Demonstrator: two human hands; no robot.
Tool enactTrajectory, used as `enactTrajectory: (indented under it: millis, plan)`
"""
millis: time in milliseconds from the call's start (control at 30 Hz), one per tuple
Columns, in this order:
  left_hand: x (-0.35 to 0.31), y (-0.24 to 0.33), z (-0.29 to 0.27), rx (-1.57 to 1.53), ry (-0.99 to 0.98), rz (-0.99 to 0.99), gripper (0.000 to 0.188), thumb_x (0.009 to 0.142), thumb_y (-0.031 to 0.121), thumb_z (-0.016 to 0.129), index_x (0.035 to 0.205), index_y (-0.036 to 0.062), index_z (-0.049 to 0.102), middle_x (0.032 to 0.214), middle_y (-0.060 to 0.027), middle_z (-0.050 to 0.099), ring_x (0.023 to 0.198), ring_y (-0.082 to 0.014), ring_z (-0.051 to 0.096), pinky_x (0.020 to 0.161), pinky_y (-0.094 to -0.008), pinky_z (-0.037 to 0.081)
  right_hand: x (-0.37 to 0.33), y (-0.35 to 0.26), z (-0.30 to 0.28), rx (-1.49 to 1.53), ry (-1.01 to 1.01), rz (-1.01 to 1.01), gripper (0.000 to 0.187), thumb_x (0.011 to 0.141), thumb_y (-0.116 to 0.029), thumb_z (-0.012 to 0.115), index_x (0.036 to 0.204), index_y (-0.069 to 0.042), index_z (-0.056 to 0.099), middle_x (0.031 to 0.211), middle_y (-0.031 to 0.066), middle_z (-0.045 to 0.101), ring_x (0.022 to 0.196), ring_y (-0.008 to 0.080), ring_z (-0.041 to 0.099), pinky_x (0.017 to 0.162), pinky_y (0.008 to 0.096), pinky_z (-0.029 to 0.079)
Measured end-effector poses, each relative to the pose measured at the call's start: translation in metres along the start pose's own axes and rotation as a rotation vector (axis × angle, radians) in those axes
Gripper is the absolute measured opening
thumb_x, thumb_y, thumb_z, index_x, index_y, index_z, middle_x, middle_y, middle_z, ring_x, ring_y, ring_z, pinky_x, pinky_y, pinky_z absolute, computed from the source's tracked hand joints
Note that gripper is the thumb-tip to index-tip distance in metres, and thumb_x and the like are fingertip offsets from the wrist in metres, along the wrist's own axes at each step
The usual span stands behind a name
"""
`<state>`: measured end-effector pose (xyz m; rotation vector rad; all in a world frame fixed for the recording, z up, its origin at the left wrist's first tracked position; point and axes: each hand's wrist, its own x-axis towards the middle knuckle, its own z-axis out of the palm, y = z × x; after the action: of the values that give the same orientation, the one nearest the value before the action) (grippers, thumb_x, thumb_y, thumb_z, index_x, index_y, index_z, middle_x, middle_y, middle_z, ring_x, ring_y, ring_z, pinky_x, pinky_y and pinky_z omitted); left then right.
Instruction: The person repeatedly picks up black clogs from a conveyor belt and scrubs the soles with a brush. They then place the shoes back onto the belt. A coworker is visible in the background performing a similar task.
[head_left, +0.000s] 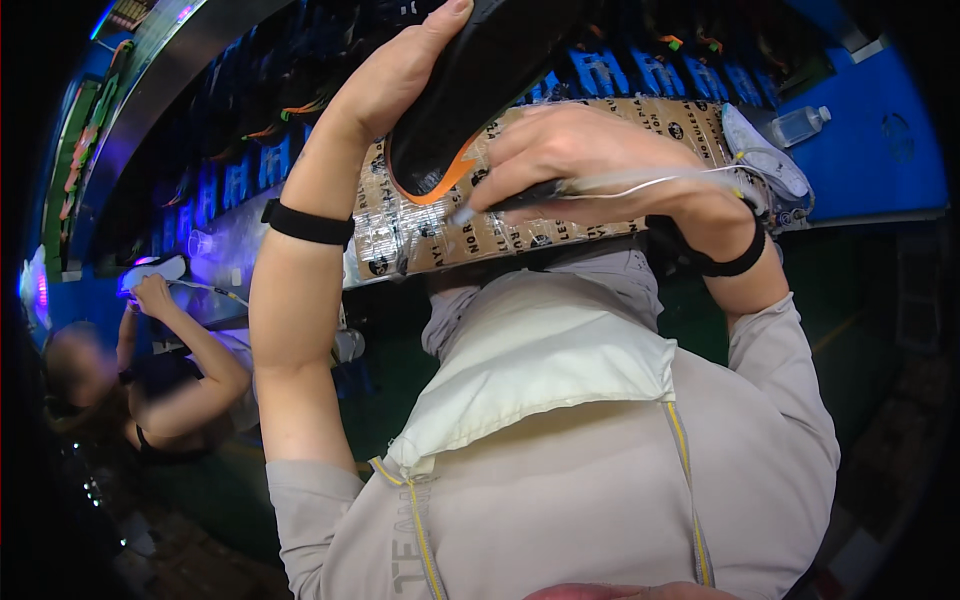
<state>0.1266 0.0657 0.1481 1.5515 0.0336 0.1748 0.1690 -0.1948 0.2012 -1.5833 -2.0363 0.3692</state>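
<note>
Along its left side, my left hand (pixel 392 82) grips a black shoe sole (pixel 452 110), its thumb near the top of the picture. The sole is tilted, with a bright orange edge at its rounded lower end; its far end runs out of view. My right hand (pixel 605 150) is closed round a slim brush (pixel 528 197) with a dark handle. A pale thin tube trails from the handle past the wrist. The brush's blurred tip lies just right of and below the sole's orange end; whether the two touch I cannot tell.
Under my hands is a bench covered with printed, film-wrapped cardboard (pixel 400 235). At the right lie a white shoe sole (pixel 762 152) and a clear plastic bottle (pixel 800 125). Dark shoe parts on blue holders (pixel 600 75) line the far side. At left a co-worker's hand (pixel 152 293) holds a pale sole.
</note>
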Motion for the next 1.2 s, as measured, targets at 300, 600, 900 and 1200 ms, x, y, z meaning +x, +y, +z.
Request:
enactTrajectory:
  millis: [300,600,900,1200]
  plan:
    - [-0.050,-0.056,-0.045,-0.601,0.190,0.113,0.085,0.110,0.069,0.031,0.159,0.0008,0.048,0.154,-0.0191,0.060,0.142,-0.0420,0.056,0.124,-0.0456,0.041,-0.022,0.021,0.012,0.226,0.401,0.175,0.028,0.087,-0.007,0.080,0.115,-0.006,0.081,0.091,0.0083,0.078,0.079,0.0149,0.070,0.070,0.0280,0.055]
    - [-0.210,-0.135,-0.032,-1.061,0.012,-0.303,0.129,0.091,0.096,0.028,0.167,-0.0069,0.020,0.156,-0.0484,0.038,0.140,-0.0625,0.049,0.097,-0.0723,0.057,-0.054,0.063,0.070,0.691,0.766,0.570,0.020,0.094,-0.012,0.074,0.110,-0.003,0.079,0.084,-0.0040,0.067,0.079,0.0045,0.058,0.070,0.0233,0.047]
    - [-0.183,-0.165,0.050,-1.329,0.125,-0.259,0.081,0.100,0.052,0.041,0.160,-0.0037,0.043,0.154,-0.0311,0.053,0.142,-0.0503,0.053,0.117,-0.0730,0.040,0.000,0.056,0.086,0.516,0.676,0.697,0.022,0.092,-0.016,0.073,0.109,-0.003,0.078,0.089,0.0013,0.072,0.082,0.0071,0.063,0.074,0.0267,0.051]
    - [-0.134,-0.123,0.104,-1.047,0.436,-0.144,0.067,0.113,0.056,0.031,0.156,0.0082,0.050,0.148,-0.0173,0.062,0.135,-0.0309,0.061,0.118,-0.0472,0.048,0.027,0.053,0.108,0.086,0.934,0.277,0.019,0.090,-0.017,0.074,0.102,-0.001,0.076,0.093,0.0168,0.076,0.081,0.0323,0.074,0.074,0.0419,0.059]
